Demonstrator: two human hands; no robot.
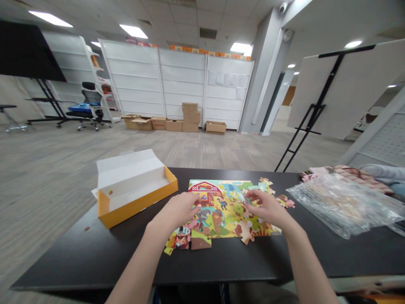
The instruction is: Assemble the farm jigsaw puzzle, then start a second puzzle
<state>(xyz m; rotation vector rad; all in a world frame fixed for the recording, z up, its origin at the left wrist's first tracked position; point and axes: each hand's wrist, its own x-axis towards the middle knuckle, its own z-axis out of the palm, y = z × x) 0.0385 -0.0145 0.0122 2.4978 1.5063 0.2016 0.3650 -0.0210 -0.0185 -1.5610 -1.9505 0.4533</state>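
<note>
A colourful farm-scene jigsaw puzzle point(221, 215) with a red barn lies flat on the black table. My left hand point(182, 208) hovers at or rests on its left side, fingers loosely bent and a little apart. Over the right side is my right hand point(264, 204), with thumb and fingers parted; no piece shows clearly in its grasp. Loose puzzle pieces point(182, 237) lie by my left wrist. A brown-and-white piece point(246, 231) sits across the puzzle's lower edge. More pieces point(285, 201) are scattered beyond my right hand. Whether either hand touches the picture, I cannot tell.
An open yellow box point(139, 198) with a white inside stands on the left of the black table point(126, 257). To the right lies a clear plastic bag point(344, 202), with folded cloth point(357, 175) behind it. Cardboard boxes point(190, 120) stand against the far shelving.
</note>
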